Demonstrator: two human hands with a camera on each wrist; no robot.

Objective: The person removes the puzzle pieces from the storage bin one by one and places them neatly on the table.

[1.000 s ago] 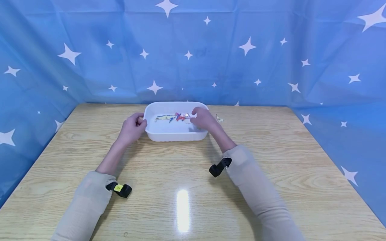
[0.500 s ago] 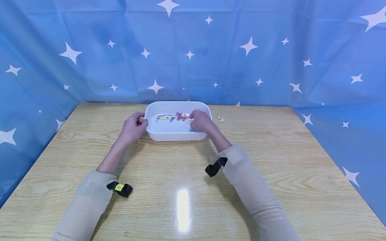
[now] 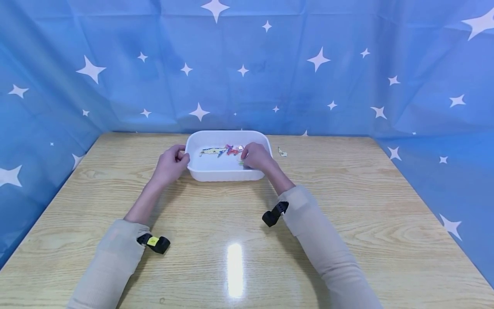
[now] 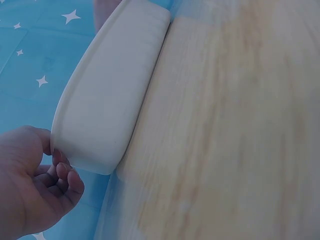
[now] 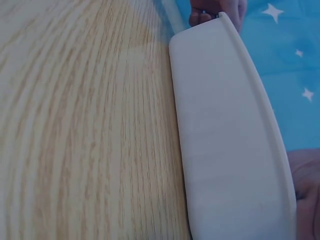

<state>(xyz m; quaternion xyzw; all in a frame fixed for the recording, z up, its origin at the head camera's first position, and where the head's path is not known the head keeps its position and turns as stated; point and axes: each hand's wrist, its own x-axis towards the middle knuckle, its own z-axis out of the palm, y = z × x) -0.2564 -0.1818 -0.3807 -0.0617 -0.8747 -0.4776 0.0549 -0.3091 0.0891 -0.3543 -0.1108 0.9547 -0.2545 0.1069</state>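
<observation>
The left hand [image 3: 170, 164] is pinching the left rim of a white tub [image 3: 227, 175], which is sitting on the tabletop [image 3: 185, 249]. The right hand [image 3: 257, 156] is bending its fingers down inside, by a greenish piece [image 3: 241, 163]; whether it is gripping that, I cannot tell. A red piece [image 3: 233, 151] and a pale yellow piece [image 3: 211, 151] are lying alongside

A white tub [image 3: 227, 176] stands upright on a table [image 3: 185, 266]; inside, a yellow cutout [image 3: 211, 151] lies beside a red cutout [image 3: 233, 151]; a green piece [image 3: 241, 163] shows partly.
</observation>
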